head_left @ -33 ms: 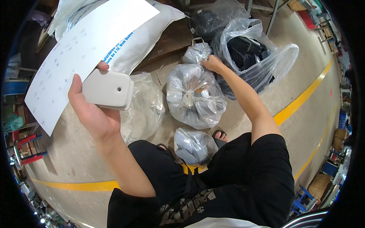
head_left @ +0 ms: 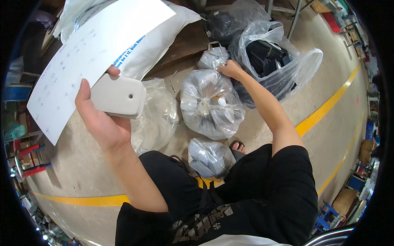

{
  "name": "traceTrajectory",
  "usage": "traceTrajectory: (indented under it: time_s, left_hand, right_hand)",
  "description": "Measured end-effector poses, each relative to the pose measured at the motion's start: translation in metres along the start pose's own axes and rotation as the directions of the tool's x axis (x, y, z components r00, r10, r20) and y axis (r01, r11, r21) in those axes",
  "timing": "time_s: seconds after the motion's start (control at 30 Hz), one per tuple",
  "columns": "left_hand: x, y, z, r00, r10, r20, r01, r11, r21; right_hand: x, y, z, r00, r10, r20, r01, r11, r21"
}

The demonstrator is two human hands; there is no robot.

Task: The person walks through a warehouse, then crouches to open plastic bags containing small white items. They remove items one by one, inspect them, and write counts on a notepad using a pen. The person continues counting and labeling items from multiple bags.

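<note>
My left hand (head_left: 98,115) is closed around a small stack of pale grey rounded tags (head_left: 117,96) with a hole near one end. A large white sheet of paper (head_left: 78,65) with handwriting is in the same hand, beyond the thumb and fingertips. My right hand (head_left: 232,69) reaches forward, its fingers closed at the side of a small clear plastic bag (head_left: 211,58) with greyish contents. Just nearer than that hand sits a bigger, tied clear bag (head_left: 211,102) of grey pieces. Right of the hand, an open clear bag (head_left: 305,61) holds dark flat pieces (head_left: 269,57).
Between my feet is a small clear bag of grey pieces (head_left: 210,158). A crumpled translucent bag (head_left: 156,117) lies left of the tied bag. Behind the paper rests a big white sack (head_left: 168,37). Yellow lines (head_left: 328,100) cross the concrete floor; metal legs (head_left: 294,18) stand at the back.
My left hand, with the tags and paper, has shifted very slightly to the right. My right hand stays at the small bag.
</note>
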State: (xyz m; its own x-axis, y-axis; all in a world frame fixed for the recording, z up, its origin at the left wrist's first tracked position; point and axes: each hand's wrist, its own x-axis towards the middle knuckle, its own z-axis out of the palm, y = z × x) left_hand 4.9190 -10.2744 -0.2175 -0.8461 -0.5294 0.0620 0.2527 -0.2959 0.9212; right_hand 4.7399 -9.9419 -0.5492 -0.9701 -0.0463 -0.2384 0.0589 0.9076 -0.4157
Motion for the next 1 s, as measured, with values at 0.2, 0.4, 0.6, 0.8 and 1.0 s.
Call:
traceTrajectory:
  time_s: [0.2, 0.4, 0.6, 0.8, 1.0]
  left_hand:
    - [0.001, 0.002, -0.001, 0.994, 0.024, 0.109, -0.020, 0.999, -0.040]
    - [-0.001, 0.009, 0.002, 0.980, -0.024, 0.199, 0.047, 0.993, -0.112]
    - [-0.002, 0.010, 0.010, 0.970, -0.029, 0.242, 0.061, 0.990, -0.127]
    - [0.008, -0.009, 0.018, 0.945, -0.044, 0.325, 0.082, 0.991, -0.104]
    - [0.019, -0.020, 0.020, 0.944, -0.116, 0.310, 0.157, 0.982, -0.109]
  right_hand:
    - [-0.015, -0.019, -0.040, 0.983, 0.134, 0.129, -0.170, 0.930, 0.326]
    - [-0.028, -0.022, -0.046, 0.979, 0.156, 0.131, -0.203, 0.813, 0.545]
    - [-0.052, -0.044, -0.051, 0.998, 0.057, 0.036, -0.067, 0.832, 0.551]
    - [-0.063, -0.055, -0.054, 0.997, 0.048, 0.057, -0.072, 0.808, 0.585]
    - [-0.095, -0.064, -0.060, 0.977, -0.203, 0.066, 0.175, 0.940, 0.292]
